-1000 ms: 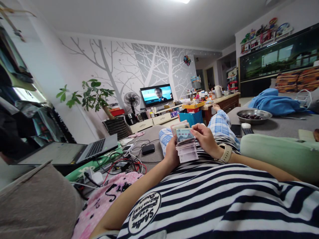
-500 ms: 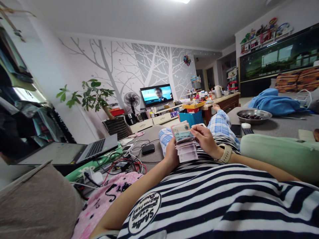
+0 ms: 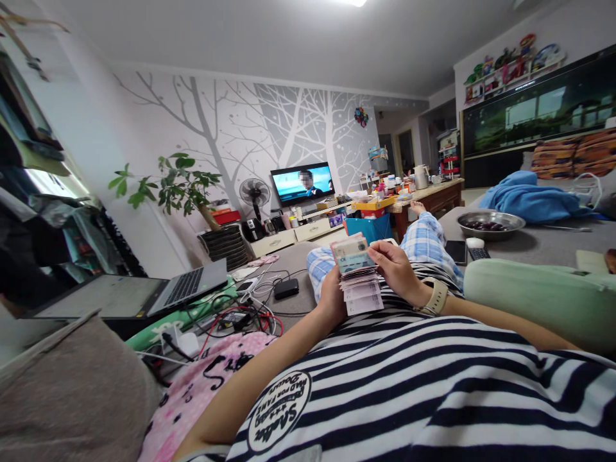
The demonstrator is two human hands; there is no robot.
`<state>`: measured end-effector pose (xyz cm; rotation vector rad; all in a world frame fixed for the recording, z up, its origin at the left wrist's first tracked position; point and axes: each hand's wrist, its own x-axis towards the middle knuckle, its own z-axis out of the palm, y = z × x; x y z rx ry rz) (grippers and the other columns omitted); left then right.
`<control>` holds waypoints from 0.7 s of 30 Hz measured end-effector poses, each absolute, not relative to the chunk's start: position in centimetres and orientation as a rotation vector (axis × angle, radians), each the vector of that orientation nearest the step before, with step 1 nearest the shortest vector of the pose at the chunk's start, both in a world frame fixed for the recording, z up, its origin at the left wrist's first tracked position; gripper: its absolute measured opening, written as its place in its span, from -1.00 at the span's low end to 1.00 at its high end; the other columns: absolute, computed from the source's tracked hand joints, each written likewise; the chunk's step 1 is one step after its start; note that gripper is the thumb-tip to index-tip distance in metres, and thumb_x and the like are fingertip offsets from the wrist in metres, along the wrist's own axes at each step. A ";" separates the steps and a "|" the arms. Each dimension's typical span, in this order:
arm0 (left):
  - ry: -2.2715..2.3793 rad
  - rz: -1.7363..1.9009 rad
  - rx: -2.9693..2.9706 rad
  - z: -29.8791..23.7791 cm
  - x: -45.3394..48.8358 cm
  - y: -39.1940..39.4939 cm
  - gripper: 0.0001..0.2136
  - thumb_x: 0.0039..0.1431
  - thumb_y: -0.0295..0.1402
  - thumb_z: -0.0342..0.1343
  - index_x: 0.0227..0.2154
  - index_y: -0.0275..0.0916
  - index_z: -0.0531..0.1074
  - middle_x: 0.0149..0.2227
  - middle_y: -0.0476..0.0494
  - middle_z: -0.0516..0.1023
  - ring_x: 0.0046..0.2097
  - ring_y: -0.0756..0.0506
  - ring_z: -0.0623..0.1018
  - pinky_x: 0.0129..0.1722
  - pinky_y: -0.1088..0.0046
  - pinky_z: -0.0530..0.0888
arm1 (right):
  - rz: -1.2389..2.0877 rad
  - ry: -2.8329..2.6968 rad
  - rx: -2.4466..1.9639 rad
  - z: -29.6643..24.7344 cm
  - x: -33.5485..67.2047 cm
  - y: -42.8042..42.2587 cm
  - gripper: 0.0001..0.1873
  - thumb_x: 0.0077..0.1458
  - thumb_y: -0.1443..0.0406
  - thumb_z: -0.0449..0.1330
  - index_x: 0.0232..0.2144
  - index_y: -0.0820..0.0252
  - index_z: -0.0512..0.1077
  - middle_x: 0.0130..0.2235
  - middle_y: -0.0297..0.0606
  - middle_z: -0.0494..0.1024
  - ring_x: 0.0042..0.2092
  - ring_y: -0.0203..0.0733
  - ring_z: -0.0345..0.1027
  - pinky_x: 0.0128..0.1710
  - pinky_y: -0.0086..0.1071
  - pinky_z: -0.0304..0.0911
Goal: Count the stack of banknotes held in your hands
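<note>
I lie back in a black-and-white striped shirt and hold a stack of banknotes (image 3: 359, 276) above my stomach. My left hand (image 3: 331, 296) grips the stack from the left side and underneath. My right hand (image 3: 398, 268), with a beige watch on its wrist, pinches the top green note at its right edge with thumb and fingers. The pinkish lower notes fan out below the top one. My legs in blue checked trousers (image 3: 423, 240) stretch beyond the notes.
An open laptop (image 3: 144, 295) sits at my left beside tangled cables (image 3: 240, 314) and a black box (image 3: 286, 288). At my right are a green cushion (image 3: 539, 295), a metal bowl (image 3: 491, 222), a phone and a remote. A television (image 3: 302, 183), fan and plant stand ahead.
The top green note has lifted slightly upward and to the left between my fingers. Both hands stay in nearly the same place on the stack.
</note>
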<state>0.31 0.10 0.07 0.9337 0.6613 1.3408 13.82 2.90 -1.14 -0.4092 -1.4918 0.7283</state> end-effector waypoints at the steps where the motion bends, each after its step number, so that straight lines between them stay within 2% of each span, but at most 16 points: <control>1: 0.642 1.314 0.917 0.2 0.4 -0.1 -0.65 -0.07 -0.16 0.24 -0.23 -0.24 0.51 -0.34 -0.18 0.63 -0.20 -0.26 0.60 -0.10 0.17 0.50 | 0.726 -1.494 -0.415 -1.1 13.8 2.9 -0.70 0.14 0.08 0.13 -0.47 0.18 0.35 -0.47 -0.37 0.25 -0.45 -0.32 0.07 -0.51 -0.44 0.02; 6: 0.629 1.299 0.854 0.5 0.6 -0.6 -0.64 -0.04 -0.22 0.24 -0.15 -0.24 0.51 -0.32 -0.16 0.64 -0.21 -0.26 0.61 -0.11 0.18 0.51 | 0.697 -1.509 -0.419 -0.8 13.9 2.7 -0.66 0.12 0.04 0.14 -0.49 0.18 0.36 -0.48 -0.36 0.29 -0.44 -0.30 0.11 -0.48 -0.42 0.06; 10: 0.628 1.333 0.861 0.3 0.3 -0.2 -0.71 0.04 -0.24 0.19 -0.16 -0.22 0.52 -0.33 -0.15 0.64 -0.22 -0.24 0.61 -0.12 0.21 0.51 | 0.741 -1.495 -0.388 -0.8 13.8 2.4 -0.64 0.10 0.02 0.16 -0.49 0.18 0.36 -0.51 -0.38 0.29 -0.49 -0.33 0.10 -0.53 -0.43 0.03; 13: 0.673 1.397 0.866 0.2 0.0 0.1 -0.74 0.10 -0.25 0.14 -0.20 -0.28 0.51 -0.42 -0.14 0.61 -0.32 -0.18 0.61 -0.18 0.26 0.52 | 0.825 -1.518 -0.354 -0.8 13.9 2.1 -0.61 0.14 -0.01 0.10 -0.47 0.18 0.37 -0.55 -0.37 0.36 -0.55 -0.34 0.10 -0.57 -0.43 0.00; 16: 0.714 1.448 0.907 0.0 -0.3 0.3 -0.77 0.11 -0.28 0.13 -0.25 -0.33 0.50 -0.49 -0.11 0.59 -0.43 -0.12 0.58 -0.23 0.31 0.53 | 0.786 -1.546 -0.352 -0.6 14.0 2.0 -0.60 0.15 0.00 0.09 -0.51 0.18 0.35 -0.57 -0.36 0.38 -0.53 -0.32 0.17 -0.52 -0.41 0.09; 21: 0.616 1.388 0.912 -0.5 -0.4 0.6 -0.77 0.05 -0.30 0.17 -0.23 -0.28 0.51 -0.39 -0.16 0.62 -0.29 -0.22 0.61 -0.16 0.23 0.53 | 0.594 -1.435 -0.553 -0.8 14.1 2.9 -0.61 0.00 0.00 0.25 -0.53 0.17 0.30 -0.55 -0.40 0.32 -0.50 -0.31 0.15 -0.50 -0.41 0.09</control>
